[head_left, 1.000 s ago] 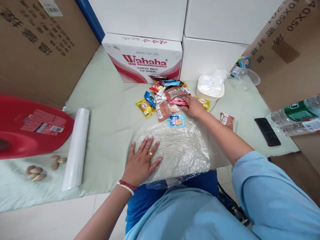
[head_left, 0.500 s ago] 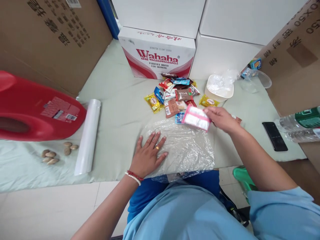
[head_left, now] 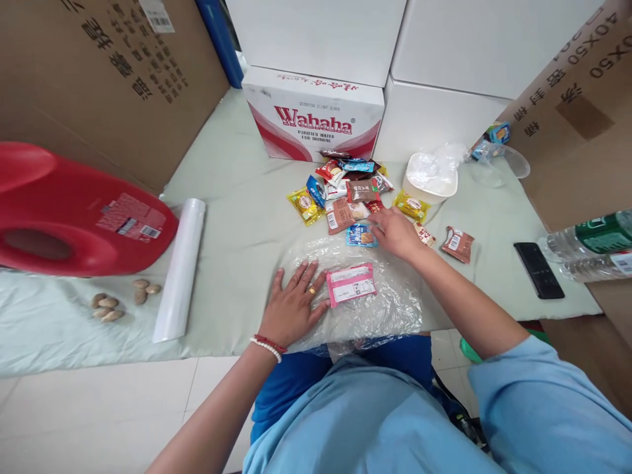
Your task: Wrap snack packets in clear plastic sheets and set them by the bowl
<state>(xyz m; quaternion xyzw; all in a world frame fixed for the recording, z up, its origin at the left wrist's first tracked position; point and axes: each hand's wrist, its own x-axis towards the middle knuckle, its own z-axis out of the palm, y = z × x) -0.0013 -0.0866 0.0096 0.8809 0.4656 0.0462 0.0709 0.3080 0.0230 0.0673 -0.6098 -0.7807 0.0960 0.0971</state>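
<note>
My left hand (head_left: 296, 299) lies flat with fingers spread on a clear plastic bag (head_left: 395, 296) at the table's front edge. A pink and white snack packet (head_left: 351, 284) rests on the bag, close beside that hand's thumb and fingers. My right hand (head_left: 397, 234) reaches to the right edge of a blue snack packet (head_left: 359, 235), thumb and forefinger slightly apart. Whether the fingertips touch the packet I cannot tell. Behind it lies a pile of wrapped snacks, among them a brown packet (head_left: 363, 191), an orange-brown packet (head_left: 339, 216) and a yellow packet (head_left: 305, 205).
A white bowl (head_left: 430, 187) with crumpled plastic stands right of the pile. Another brown packet (head_left: 457, 244), a phone (head_left: 538, 270) and bottles (head_left: 592, 238) lie right. Left are a plastic roll (head_left: 180, 270), a red jug (head_left: 89, 217) and several nuts (head_left: 106, 306). A Wahaha box (head_left: 316, 122) stands behind.
My right hand has let go of the pink and white packet, which now lies on the plastic bag. It has moved left to the blue packet. My left hand stays in place.
</note>
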